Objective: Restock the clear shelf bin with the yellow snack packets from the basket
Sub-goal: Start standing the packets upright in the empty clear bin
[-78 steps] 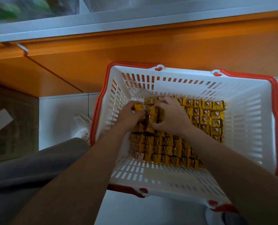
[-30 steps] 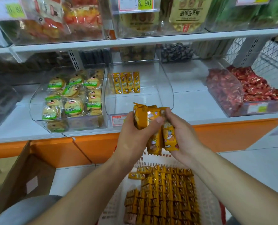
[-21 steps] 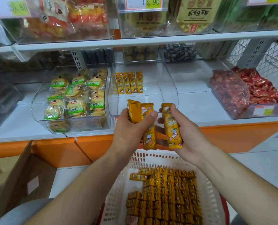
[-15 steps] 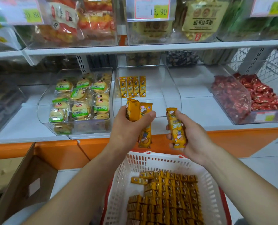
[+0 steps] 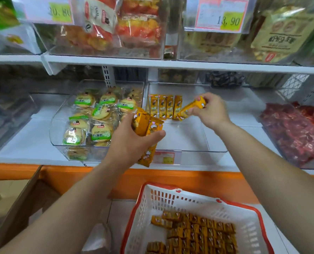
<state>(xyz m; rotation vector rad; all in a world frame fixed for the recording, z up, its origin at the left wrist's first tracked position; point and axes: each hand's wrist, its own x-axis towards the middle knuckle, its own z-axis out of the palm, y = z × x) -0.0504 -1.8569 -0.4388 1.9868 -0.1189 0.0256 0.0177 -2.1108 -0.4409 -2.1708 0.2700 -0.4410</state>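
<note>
The clear shelf bin (image 5: 215, 142) stands on the lower shelf, with several yellow snack packets (image 5: 165, 107) upright in a row at its back left. My right hand (image 5: 210, 111) is inside the bin, shut on one yellow packet (image 5: 191, 108) held tilted just right of that row. My left hand (image 5: 136, 143) hovers at the bin's front left corner, gripping a small bundle of yellow packets (image 5: 147, 125). Below, the white basket with a red rim (image 5: 145, 206) sits on the floor and holds many more yellow packets (image 5: 194, 233).
A clear bin of green-labelled round biscuits (image 5: 94, 118) stands left of the target bin. A bin of red-wrapped sweets (image 5: 295, 131) is at the right. An upper shelf (image 5: 152, 63) overhangs with more bins and price tags. A cardboard box (image 5: 22, 204) is at lower left.
Both hands rose from the basket with packets. My right hand took one packet from the bundle and reached forward into the bin beside the row; my left hand moved up to the bin's front.
</note>
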